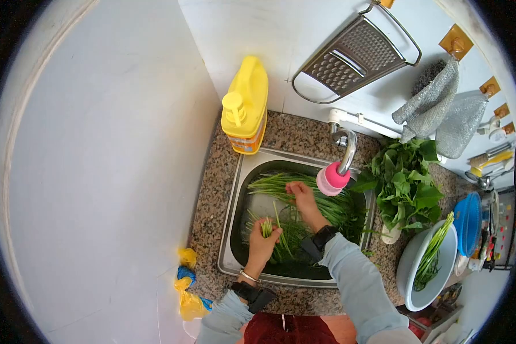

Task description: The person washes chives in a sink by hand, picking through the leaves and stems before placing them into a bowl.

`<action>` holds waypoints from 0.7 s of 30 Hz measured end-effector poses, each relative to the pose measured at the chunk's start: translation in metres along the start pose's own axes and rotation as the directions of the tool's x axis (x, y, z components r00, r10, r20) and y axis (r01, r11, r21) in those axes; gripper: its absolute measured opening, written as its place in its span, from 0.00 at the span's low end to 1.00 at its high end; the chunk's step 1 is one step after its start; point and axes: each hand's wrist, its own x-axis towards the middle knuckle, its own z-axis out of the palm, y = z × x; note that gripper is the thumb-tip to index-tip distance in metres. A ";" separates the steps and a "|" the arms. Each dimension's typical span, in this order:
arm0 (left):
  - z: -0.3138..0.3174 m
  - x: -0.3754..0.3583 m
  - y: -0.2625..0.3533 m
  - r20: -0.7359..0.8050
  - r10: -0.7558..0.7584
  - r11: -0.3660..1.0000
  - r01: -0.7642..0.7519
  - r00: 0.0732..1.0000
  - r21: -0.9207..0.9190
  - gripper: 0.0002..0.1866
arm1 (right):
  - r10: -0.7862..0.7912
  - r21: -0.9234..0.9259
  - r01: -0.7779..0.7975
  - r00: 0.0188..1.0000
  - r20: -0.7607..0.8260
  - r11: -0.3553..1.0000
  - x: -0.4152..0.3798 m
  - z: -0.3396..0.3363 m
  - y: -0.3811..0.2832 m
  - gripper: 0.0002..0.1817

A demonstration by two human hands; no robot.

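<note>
Stems sit in my left hand over the sink, fingers curled round them, long axis pointing toward its far side. My right hand, fingertips nearly together, is at long greens lying crosswise; I can't tell whether it grips any.

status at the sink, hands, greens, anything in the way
Left hand gripping green stalks. Right hand at long greens in sink. Pink faucet head near right hand, possible obstacle.
</note>
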 end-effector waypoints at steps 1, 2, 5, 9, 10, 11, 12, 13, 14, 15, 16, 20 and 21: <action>-0.001 -0.001 -0.002 0.001 0.005 0.999 -0.005 1.000 -0.032 0.18 | -0.093 -0.262 0.100 0.995 0.040 0.960 0.005 -0.010 0.002 0.11; -0.002 -0.001 -0.004 0.001 0.006 1.000 -0.006 1.000 -0.031 0.18 | -0.171 -0.501 0.199 0.980 0.101 0.842 0.009 -0.020 0.004 0.12; -0.005 0.002 -0.003 -0.004 0.021 0.991 -0.022 1.000 -0.134 0.18 | -0.092 -0.872 0.361 0.932 0.351 0.331 -0.012 -0.036 0.000 0.12; -0.007 0.006 -0.003 0.001 0.019 0.990 -0.019 1.000 -0.142 0.18 | -0.461 -0.833 0.487 0.822 0.336 0.261 -0.038 -0.022 -0.018 0.13; -0.006 0.007 -0.005 -0.003 0.030 0.989 -0.030 1.000 -0.148 0.18 | -0.504 -0.775 0.554 0.784 0.362 0.304 -0.044 -0.013 -0.032 0.13; -0.005 0.008 -0.005 0.002 0.028 0.989 -0.028 1.000 -0.146 0.18 | -0.551 -0.710 0.618 0.742 0.382 0.339 -0.047 -0.006 -0.040 0.14; -0.003 0.008 -0.005 0.003 0.031 0.987 -0.030 1.000 -0.159 0.17 | -0.551 -0.712 0.615 0.743 0.379 0.340 -0.049 -0.001 -0.040 0.14; -0.002 0.008 -0.005 0.003 0.034 0.985 -0.033 0.999 -0.170 0.15 | -0.482 -0.666 0.626 0.766 0.426 0.406 -0.052 0.004 -0.038 0.13; 0.000 0.008 -0.005 0.007 0.034 0.985 -0.032 0.999 -0.169 0.15 | -0.412 -0.619 0.628 0.778 0.475 0.472 -0.054 0.009 -0.037 0.13; 0.002 0.009 -0.005 0.018 0.036 0.987 -0.033 0.999 -0.158 0.15 | -0.311 -0.551 0.553 0.824 0.473 0.625 -0.054 0.012 -0.035 0.12; 0.003 0.009 -0.004 0.026 0.037 0.989 -0.033 0.999 -0.147 0.15 | -0.313 -0.550 0.553 0.824 0.472 0.626 -0.052 0.012 -0.034 0.12; -0.001 0.008 0.001 0.036 0.023 0.987 -0.017 0.999 -0.157 0.16 | -0.265 -0.471 0.503 0.835 0.482 0.725 -0.038 0.007 -0.026 0.12; -0.002 0.008 0.002 0.053 0.006 0.991 0.001 0.999 -0.133 0.17 | -0.198 -0.437 0.414 0.867 0.458 0.799 -0.035 0.003 -0.023 0.13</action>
